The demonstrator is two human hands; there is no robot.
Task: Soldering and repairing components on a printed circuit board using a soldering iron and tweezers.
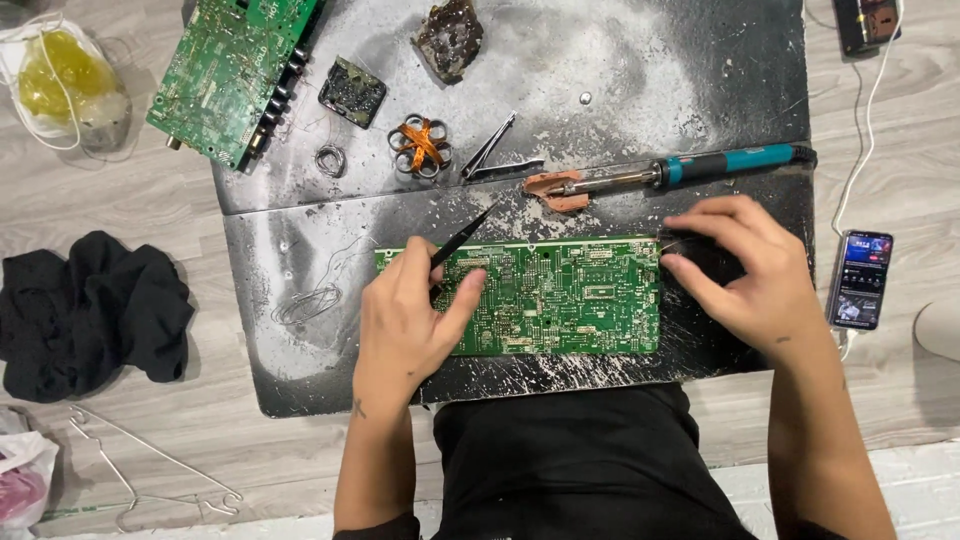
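A person's left hand (408, 315) grips black tweezers (462, 238) over the green circuit board (560, 297) while the right hand (745, 275) steadies its right edge, fingers curled; the soldering iron (680, 170) just beyond seems next.

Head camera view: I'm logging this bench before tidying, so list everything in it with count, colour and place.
flat green circuit board: 1, green, centre of mat, under both hands
second green circuit board: 1, green, top left
dark scorched work mat: 1, black-grey, on floor
teal-handled soldering iron: 1, teal and metal, above the centre board
thin black tweezers: 1, black, in left hand
metal clippers: 1, silver, upper mat
copper wire coil: 1, orange, upper mat
crumpled black cloth: 1, black, left floor
smartphone: 1, lit screen, right floor
wire hanger: 1, pale, lower left
left hand: holds tweezers
right hand: on the centre board's right end
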